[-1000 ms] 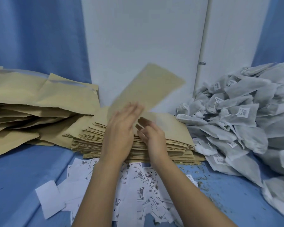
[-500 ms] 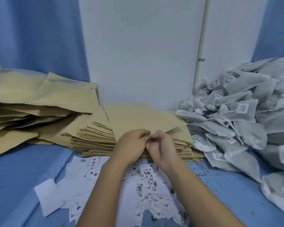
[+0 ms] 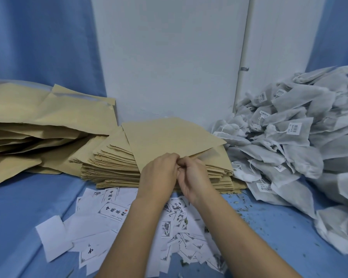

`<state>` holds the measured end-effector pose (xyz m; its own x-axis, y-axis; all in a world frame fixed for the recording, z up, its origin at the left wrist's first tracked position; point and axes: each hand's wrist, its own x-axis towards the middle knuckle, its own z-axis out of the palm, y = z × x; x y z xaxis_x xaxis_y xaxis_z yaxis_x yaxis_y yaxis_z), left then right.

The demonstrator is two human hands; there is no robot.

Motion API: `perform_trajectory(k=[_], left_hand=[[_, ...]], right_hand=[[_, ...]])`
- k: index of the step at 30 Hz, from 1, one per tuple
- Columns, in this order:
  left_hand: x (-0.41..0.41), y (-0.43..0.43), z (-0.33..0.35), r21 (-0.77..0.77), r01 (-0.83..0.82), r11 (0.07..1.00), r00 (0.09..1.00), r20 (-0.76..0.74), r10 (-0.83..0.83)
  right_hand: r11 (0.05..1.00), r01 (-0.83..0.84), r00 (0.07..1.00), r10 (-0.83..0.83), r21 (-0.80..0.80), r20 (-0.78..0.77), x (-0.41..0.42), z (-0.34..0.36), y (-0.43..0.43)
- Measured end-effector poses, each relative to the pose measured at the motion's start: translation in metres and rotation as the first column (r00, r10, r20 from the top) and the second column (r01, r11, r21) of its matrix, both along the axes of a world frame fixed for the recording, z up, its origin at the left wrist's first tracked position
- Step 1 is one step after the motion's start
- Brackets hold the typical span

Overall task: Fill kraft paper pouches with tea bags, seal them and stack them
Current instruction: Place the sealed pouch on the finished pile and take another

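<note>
Hands: left hand [image 3: 159, 173] and right hand [image 3: 193, 177] pinch the pouch [image 3: 169, 141] by its near corner, likely to open it.
Pouch: atop the stack [image 3: 113, 163], tilted.
Tea bags [image 3: 289, 141]: heaped right, within reach.

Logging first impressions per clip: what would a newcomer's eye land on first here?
Probably the two hands, left hand and right hand, pinching the near corner of a kraft pouch at centre, atop the flat pouch stack. Next, the grey heap of tea bags at right and the printed paper slips scattered in front.
</note>
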<state>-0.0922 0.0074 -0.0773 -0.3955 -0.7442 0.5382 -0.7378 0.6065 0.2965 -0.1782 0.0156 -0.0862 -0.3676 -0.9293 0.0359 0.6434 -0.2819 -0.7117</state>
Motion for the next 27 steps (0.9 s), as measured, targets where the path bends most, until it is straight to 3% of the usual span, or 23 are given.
perform_trajectory(k=[6,16,22,25,27], left_hand=[[-0.005,0.003,-0.005,-0.066,-0.069,0.995,0.998,0.004,0.069],[-0.008,0.007,-0.011,-0.124,-0.112,0.986,0.994,-0.016,0.111],[-0.008,0.01,-0.014,-0.127,-0.103,0.987,0.992,-0.09,0.092],[-0.005,0.009,-0.006,-0.092,-0.143,0.985,0.962,-0.247,0.117],[-0.004,0.007,-0.005,-0.134,-0.141,0.981,0.966,-0.234,0.107]], right_hand=[[0.99,0.114,0.986,-0.102,0.083,-0.135,0.002,0.002,0.002],[0.976,0.194,0.966,-0.172,0.102,-0.193,0.002,0.003,0.006],[0.975,0.19,0.969,-0.167,0.115,-0.183,0.003,0.005,0.011],[0.974,0.19,0.972,-0.168,0.125,-0.164,0.005,0.004,0.013],[0.977,0.18,0.973,-0.161,0.112,-0.164,0.005,0.005,0.012]])
